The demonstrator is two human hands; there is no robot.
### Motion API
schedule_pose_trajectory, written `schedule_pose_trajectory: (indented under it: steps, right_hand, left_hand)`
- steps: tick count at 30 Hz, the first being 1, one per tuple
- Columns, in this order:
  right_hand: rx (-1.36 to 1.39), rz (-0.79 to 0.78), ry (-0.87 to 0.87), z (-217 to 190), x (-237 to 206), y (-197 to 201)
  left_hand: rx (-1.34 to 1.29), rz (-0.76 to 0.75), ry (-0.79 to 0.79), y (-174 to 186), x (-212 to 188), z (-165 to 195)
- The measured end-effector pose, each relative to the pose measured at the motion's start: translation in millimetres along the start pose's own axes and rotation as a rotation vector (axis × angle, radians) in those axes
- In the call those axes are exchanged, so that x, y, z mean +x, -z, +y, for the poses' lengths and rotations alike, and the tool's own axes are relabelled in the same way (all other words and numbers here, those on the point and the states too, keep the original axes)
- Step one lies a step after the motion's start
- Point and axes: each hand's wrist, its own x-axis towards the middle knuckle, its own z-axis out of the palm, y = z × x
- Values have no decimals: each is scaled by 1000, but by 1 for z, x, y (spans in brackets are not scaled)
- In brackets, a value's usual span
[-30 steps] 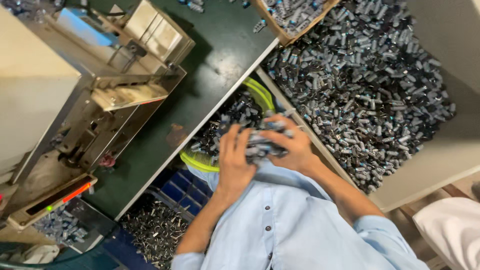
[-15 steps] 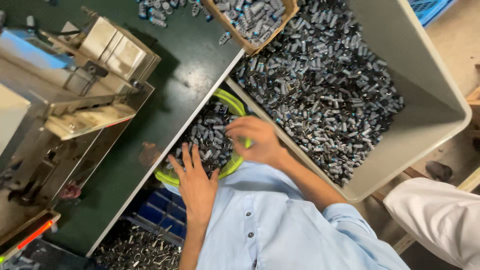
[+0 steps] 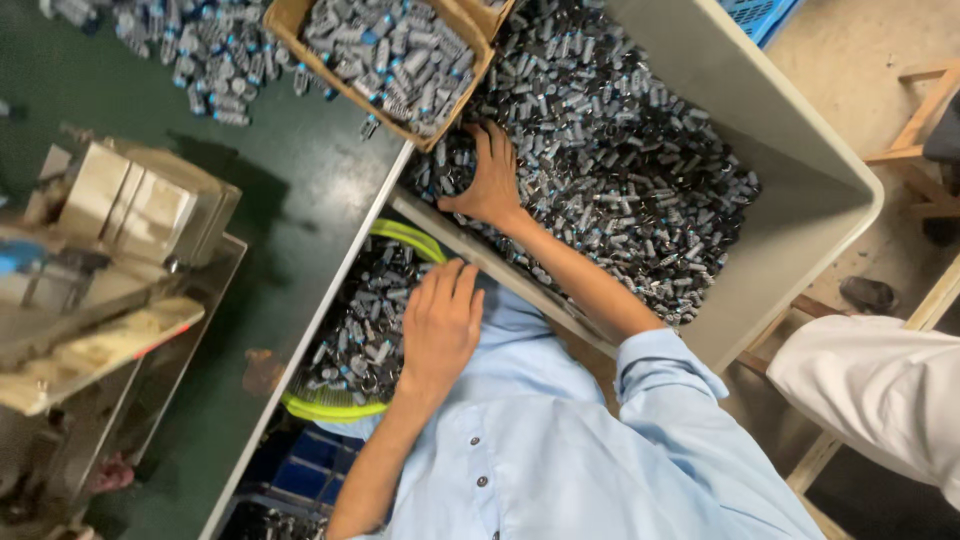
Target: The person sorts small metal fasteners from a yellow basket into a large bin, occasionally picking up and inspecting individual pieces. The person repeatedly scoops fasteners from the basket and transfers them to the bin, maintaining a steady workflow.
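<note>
My right hand [image 3: 492, 182] reaches into a large grey bin [image 3: 800, 200] and lies palm down, fingers spread, on a heap of small grey and black cylinders with blue bands [image 3: 640, 170]. My left hand [image 3: 440, 325] rests flat with its fingers apart at the near edge of a green-rimmed round basket [image 3: 330, 408], which is full of the same cylinders and sits at my lap against my light blue shirt. Neither hand visibly grips anything.
A dark green tabletop [image 3: 290, 190] carries a cardboard box of cylinders [image 3: 385, 55], loose cylinders [image 3: 190, 50] and a metal machine [image 3: 110, 260] at left. Blue crates [image 3: 300, 475] stand under the table. Another person's white sleeve [image 3: 880, 390] is at right.
My right hand left the green-rimmed basket and moved out into the big grey bin. My left hand stayed at the basket, flattening out. The view swung toward the bin.
</note>
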Motion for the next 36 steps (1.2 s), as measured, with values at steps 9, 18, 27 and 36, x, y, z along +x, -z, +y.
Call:
schedule_pose_trajectory:
  steps: [9,18,27,36]
  right_hand:
    - [-152,355,-290,97,46,107]
    - [-170,299,-444,110,101,98]
    - [-197,189,-739,122,125,119]
    - [-82,196,-580,134,125,124]
  left_hand:
    - [-196,-121,14,13,50,-12]
    - [-39,-59,-203,-96,278,-9]
    - [267,-230,-104,-163,414,8]
    - [197,-258,-65,-188,416,-13]
